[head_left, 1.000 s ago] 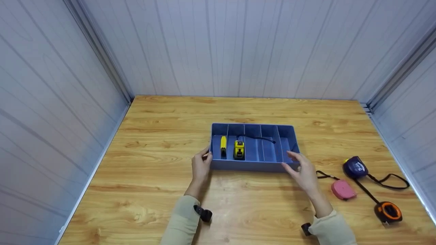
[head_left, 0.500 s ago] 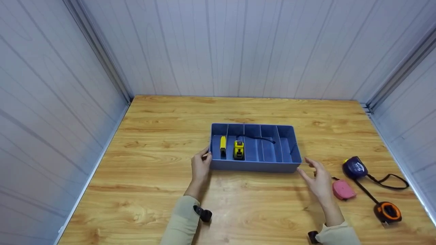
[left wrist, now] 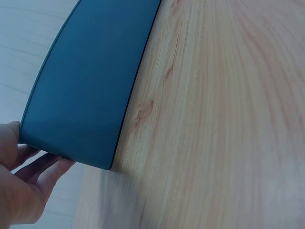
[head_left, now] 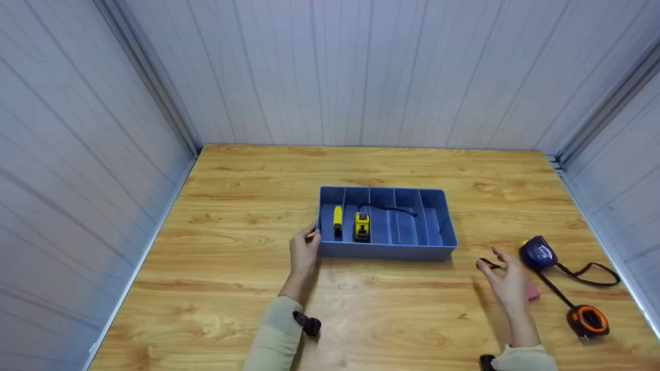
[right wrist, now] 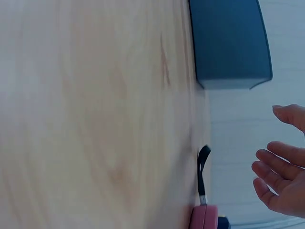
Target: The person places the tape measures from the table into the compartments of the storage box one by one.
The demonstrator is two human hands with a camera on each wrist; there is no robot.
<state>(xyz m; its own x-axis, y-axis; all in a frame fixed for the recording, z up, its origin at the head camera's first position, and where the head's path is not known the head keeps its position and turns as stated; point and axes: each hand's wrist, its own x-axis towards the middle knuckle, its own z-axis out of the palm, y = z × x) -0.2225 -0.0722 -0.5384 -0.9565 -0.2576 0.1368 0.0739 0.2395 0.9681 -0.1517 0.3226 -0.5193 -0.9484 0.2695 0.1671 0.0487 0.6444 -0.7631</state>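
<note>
A blue compartment box (head_left: pixel 386 251) sits near the middle of the table. My left hand (head_left: pixel 304 252) holds its left end by the front corner; in the left wrist view the thumb is at the rim and the fingers lie against the end wall (left wrist: pixel 76 157). Inside, a yellow tape measure (head_left: pixel 337 220) stands in the leftmost compartment. Another yellow-and-black tape measure (head_left: pixel 362 226) stands in the one beside it, its black strap (head_left: pixel 392 208) trailing over the dividers. Above a pink tape measure (head_left: pixel 533 291), partly hidden, hovers my right hand (head_left: pixel 510 288), fingers spread and holding nothing.
To the right lie a navy tape measure (head_left: pixel 538 252) with a looped strap (head_left: pixel 595 281) and a black-and-orange tape measure (head_left: pixel 588 320). White panelled walls (head_left: pixel 361 77) bound the wooden table (head_left: pixel 247 206) at the back and both sides.
My right hand has left the box's right front corner and moved right and nearer to me, over the pink tape measure. The left hand and the box have stayed put.
</note>
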